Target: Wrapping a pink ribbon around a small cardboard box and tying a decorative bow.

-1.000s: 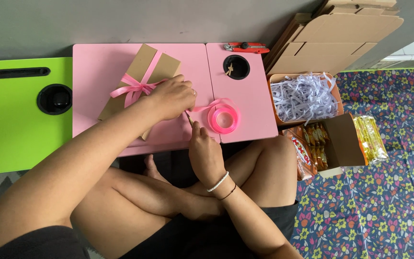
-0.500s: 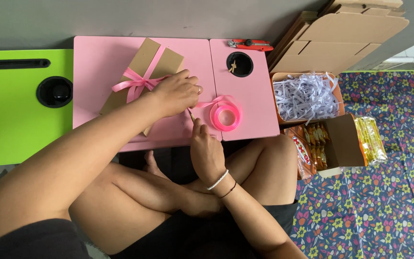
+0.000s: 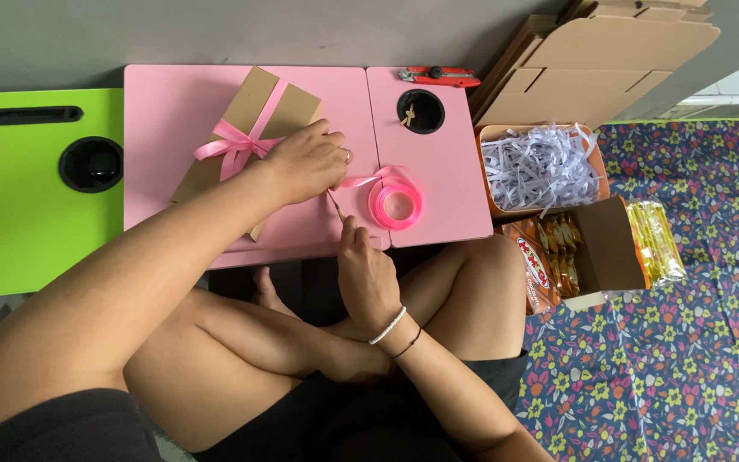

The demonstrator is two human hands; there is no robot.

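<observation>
Your left hand (image 3: 305, 162) presses the light, stiff box (image 3: 245, 137) and pinches soft, slippery ribbon (image 3: 361, 180); your right hand (image 3: 368, 274) pinches a thin tool, probably scissors.

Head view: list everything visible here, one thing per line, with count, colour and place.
Flat kraft cardboard gift box: one, brown, tied with a pink ribbon bow, on the pink table under the left hand.
Pink folding lap table: one, in front of the person.
Pink ribbon spool: one, on the table by the right hand.
Lime green lap table: one, at left.
Red utility knife: one, at the table's far edge.
Orange box of white shredded paper: one, right of the table.
Open carton of snack packets: one, on the floral mat.
Flattened brown cardboard boxes: a stack, top right.
Left hand: on the gift box.
Right hand: fingers pinch a thin tool, too small to identify.
</observation>
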